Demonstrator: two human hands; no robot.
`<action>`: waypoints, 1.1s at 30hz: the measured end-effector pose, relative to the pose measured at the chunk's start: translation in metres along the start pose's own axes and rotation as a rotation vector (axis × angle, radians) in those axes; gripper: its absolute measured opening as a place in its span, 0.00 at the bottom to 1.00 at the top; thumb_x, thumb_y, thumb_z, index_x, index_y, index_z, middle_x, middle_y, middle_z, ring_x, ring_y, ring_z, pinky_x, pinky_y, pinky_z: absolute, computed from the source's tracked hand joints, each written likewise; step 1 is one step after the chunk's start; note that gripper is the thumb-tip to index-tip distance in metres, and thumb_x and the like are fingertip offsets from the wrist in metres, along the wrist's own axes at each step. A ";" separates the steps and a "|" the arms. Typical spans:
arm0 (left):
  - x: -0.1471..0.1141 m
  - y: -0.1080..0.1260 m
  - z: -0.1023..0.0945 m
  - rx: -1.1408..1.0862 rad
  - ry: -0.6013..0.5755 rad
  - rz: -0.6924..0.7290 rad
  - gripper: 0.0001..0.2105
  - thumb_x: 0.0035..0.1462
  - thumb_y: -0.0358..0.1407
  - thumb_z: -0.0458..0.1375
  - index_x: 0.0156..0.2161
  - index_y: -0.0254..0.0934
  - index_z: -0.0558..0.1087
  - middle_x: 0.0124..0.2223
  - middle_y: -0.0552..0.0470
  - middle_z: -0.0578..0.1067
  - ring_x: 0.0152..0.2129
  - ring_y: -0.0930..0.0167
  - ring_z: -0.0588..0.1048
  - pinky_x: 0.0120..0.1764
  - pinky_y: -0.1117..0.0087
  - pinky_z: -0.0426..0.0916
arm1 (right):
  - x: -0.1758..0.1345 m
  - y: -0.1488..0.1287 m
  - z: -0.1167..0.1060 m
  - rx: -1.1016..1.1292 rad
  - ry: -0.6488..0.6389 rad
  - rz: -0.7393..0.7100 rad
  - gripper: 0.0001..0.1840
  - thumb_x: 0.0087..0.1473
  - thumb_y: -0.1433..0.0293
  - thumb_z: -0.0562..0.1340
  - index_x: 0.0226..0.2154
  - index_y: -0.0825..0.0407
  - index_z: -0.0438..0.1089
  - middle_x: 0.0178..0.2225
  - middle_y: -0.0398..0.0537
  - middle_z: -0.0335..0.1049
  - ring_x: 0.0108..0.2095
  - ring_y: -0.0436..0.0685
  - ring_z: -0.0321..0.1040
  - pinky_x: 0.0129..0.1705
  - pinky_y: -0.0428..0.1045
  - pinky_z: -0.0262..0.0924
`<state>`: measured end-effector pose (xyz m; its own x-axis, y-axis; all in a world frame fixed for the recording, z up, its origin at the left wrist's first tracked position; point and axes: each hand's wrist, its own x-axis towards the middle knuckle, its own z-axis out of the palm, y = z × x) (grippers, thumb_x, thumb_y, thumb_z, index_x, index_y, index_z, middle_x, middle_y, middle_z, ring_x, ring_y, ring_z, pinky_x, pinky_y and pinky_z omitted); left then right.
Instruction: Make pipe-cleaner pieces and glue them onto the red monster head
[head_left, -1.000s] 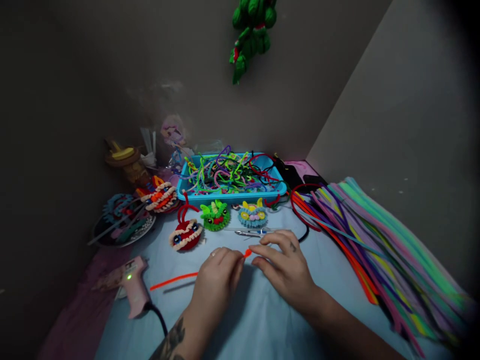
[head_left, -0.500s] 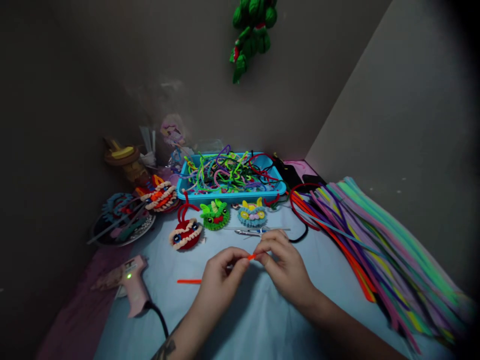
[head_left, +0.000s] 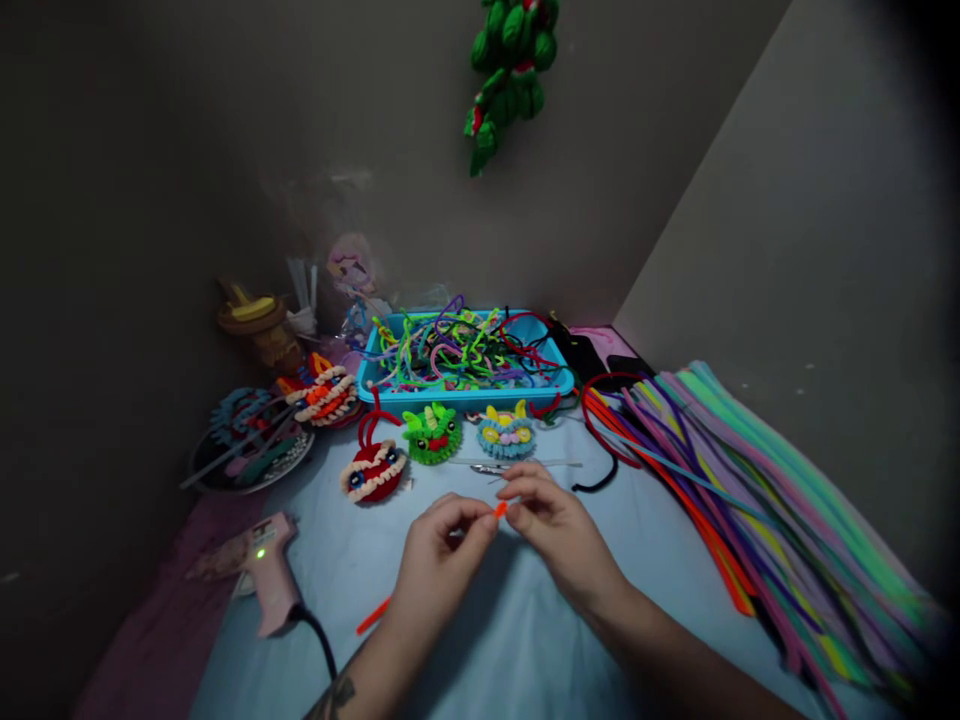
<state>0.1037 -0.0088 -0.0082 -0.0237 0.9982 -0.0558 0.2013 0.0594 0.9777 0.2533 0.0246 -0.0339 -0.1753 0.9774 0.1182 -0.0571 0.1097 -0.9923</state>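
Note:
An orange pipe cleaner (head_left: 373, 615) runs behind my left hand (head_left: 442, 555), its tail showing at the lower left and its short tip standing out between my fingertips. My left thumb and forefinger are pinched on it. At that tip my right hand (head_left: 555, 530) has its thumb and forefinger closed in, the other fingers loosely curled above. Just beyond my hands lie a pair of metal scissors (head_left: 487, 468), partly hidden by my right fingers. A red lion-like head (head_left: 373, 473), a green one (head_left: 432, 433) and a blue one (head_left: 506, 432) sit in a row behind.
A blue tray (head_left: 465, 398) of tangled pipe cleaner pieces stands at the back. Long coloured pipe cleaners (head_left: 750, 500) spread along the right. A pink glue gun (head_left: 271, 575) with a lit green light lies left, its cord running forward. Behind it sits a round metal dish (head_left: 259, 480).
The pipe cleaner's tail has swung from level to slanting down leftward. Its tip has turned more upright as my right fingers shifted slightly left. The whole view has moved a little.

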 end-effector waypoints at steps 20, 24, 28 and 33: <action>-0.007 -0.013 -0.002 0.649 0.081 0.566 0.07 0.60 0.29 0.50 0.38 0.36 0.71 0.32 0.49 0.73 0.29 0.70 0.72 0.32 0.71 0.68 | -0.003 -0.014 -0.007 -0.538 -0.011 -0.291 0.04 0.50 0.73 0.64 0.30 0.48 0.73 0.32 0.45 0.66 0.37 0.56 0.65 0.39 0.50 0.61; -0.007 -0.012 -0.003 0.601 0.060 0.568 0.07 0.59 0.28 0.50 0.37 0.36 0.71 0.32 0.49 0.73 0.29 0.70 0.72 0.32 0.72 0.67 | -0.002 -0.016 -0.009 -0.513 -0.077 -0.324 0.04 0.51 0.73 0.64 0.29 0.48 0.73 0.29 0.44 0.68 0.34 0.55 0.66 0.37 0.50 0.61; -0.008 -0.013 -0.004 0.531 0.029 0.475 0.04 0.59 0.29 0.52 0.35 0.37 0.69 0.31 0.51 0.72 0.29 0.72 0.71 0.32 0.73 0.66 | -0.003 -0.016 -0.009 -0.450 -0.086 -0.279 0.02 0.51 0.72 0.64 0.28 0.49 0.73 0.27 0.44 0.68 0.32 0.54 0.67 0.34 0.49 0.62; -0.009 -0.013 -0.004 0.482 0.002 0.418 0.04 0.59 0.30 0.52 0.35 0.37 0.68 0.31 0.51 0.72 0.29 0.72 0.71 0.33 0.74 0.65 | -0.005 -0.019 -0.006 -0.412 -0.100 -0.263 0.03 0.51 0.73 0.63 0.27 0.50 0.73 0.27 0.44 0.69 0.30 0.52 0.67 0.32 0.47 0.62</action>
<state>0.0970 -0.0187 -0.0198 0.1505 0.9381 0.3119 0.6121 -0.3362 0.7157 0.2614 0.0193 -0.0162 -0.3017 0.8870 0.3495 0.2774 0.4324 -0.8580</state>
